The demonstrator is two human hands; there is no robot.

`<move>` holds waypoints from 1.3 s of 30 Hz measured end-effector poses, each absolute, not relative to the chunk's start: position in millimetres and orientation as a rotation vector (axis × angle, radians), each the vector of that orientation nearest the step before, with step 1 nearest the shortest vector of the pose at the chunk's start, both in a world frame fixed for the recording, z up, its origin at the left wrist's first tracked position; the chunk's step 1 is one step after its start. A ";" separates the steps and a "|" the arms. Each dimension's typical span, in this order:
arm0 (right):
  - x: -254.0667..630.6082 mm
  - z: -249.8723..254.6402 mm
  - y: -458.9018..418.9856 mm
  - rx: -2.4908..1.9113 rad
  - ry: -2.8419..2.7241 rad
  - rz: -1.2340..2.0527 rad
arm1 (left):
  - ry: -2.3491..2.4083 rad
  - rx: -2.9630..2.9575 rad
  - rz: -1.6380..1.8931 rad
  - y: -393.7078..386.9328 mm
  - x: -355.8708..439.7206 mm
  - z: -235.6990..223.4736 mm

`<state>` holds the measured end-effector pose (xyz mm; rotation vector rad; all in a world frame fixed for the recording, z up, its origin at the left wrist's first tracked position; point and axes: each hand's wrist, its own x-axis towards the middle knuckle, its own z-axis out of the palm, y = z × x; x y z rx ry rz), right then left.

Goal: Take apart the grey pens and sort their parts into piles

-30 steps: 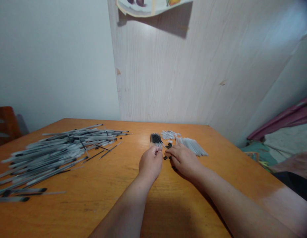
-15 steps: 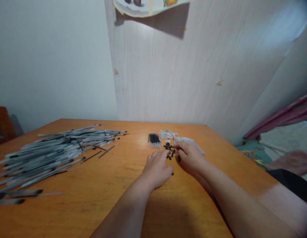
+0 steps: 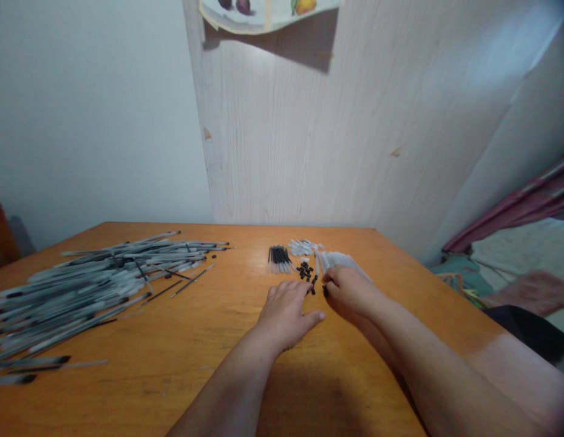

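My left hand rests low over the table with its fingers stretched out and the thumb spread away. Its fingertips are beside a small cluster of black caps, and I see nothing in its grasp. My right hand is just right of the caps, with its fingers curled inward and the fingertips partly hidden. Small black caps show right at its fingers; whether they are gripped or only touched is unclear. Beyond it lies a bundle of clear white tubes, partly covered by this hand.
A large heap of pen refills or pen tubes with black ends spreads over the table's left side. A row of black-and-clear pieces and a pile of small clear pieces lie behind the caps. The wall rises behind the table.
My left hand's thumb has stretched further out, and a black cap near it no longer shows. My right hand has drawn slightly away from the cap cluster. The whole view has shifted a little.
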<state>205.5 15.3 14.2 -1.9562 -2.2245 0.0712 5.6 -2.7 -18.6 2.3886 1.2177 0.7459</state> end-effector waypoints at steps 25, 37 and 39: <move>209.9 11.6 13.8 -1.815 -2.184 0.433 | 1.119 1.697 1.024 19.0 1.0 -26.0; 205.2 4.9 16.3 -1.742 -2.222 0.369 | 1.120 1.636 0.999 15.1 1.5 -18.6; 206.4 4.1 17.4 -1.733 -2.232 0.372 | 1.125 1.638 0.994 14.6 1.2 -18.2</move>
